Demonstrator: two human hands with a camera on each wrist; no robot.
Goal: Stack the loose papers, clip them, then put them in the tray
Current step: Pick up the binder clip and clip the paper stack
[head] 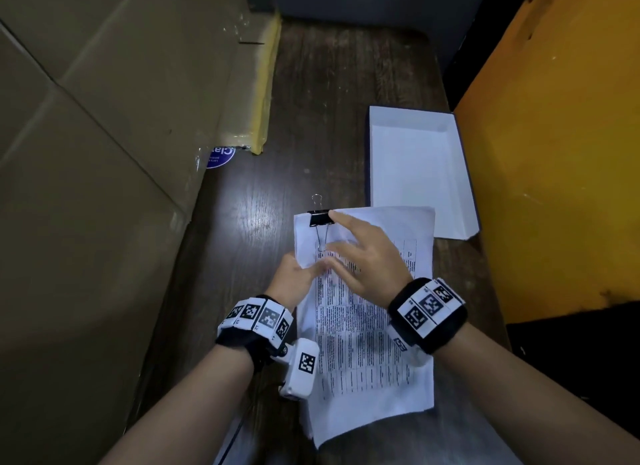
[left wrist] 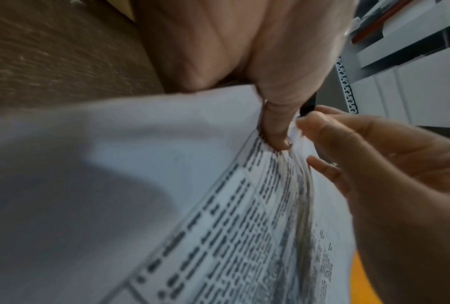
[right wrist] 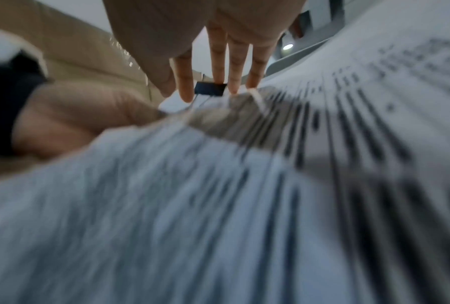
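only the head view shows the tray (head: pixel 420 160) beyond the clipped papers (head: pixel 367 326).

Storeroom: stacked cardboard boxes (head: pixel 104 153), shelving (left wrist: pixel 411 61)

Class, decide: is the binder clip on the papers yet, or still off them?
On. The clip grips the papers' far edge, one wire handle folded flat on the top sheet.

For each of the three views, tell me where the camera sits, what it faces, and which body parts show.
Head: above, looking down at papers, binder clip, tray; both forearms, left hand, right hand.
Left wrist: low along the left hand, whose thumb presses the papers; right fingers show.
Right wrist: skims the papers toward the clip; straight fingers show.
Shared: papers in all; clip in head and right wrist.
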